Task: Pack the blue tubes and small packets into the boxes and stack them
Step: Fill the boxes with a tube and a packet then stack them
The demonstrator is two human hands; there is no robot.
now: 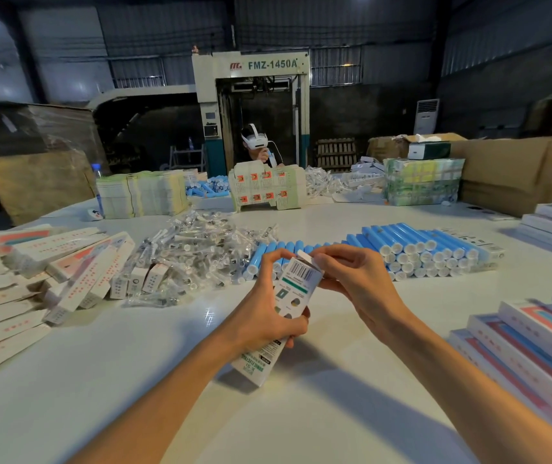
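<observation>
White flattened cartons (17, 296) with red and pink print lie fanned in overlapping heaps on the left side of the pale table (134, 380). Just right of them, a loose pile of clear small packets (194, 256) spreads toward the table's middle, its near edge reaching the closest cartons. In the centre, the left hand (264, 326) wraps round the middle of a long white box (293, 289), fingers curled about it, holding it tilted with its barcoded end up and away. Whether the lower end touches the table is unclear. The right hand (355, 283) meets that upper end, thumb and fingertips pinching the raised end flap (303, 255). Behind both hands and running to the right, blue tubes (415, 242) with white caps lie side by side in a stacked row, caps facing the person. At the far right, closed boxes (535, 339) with pink and blue stripes lie stacked in stepped layers near the table's edge.
</observation>
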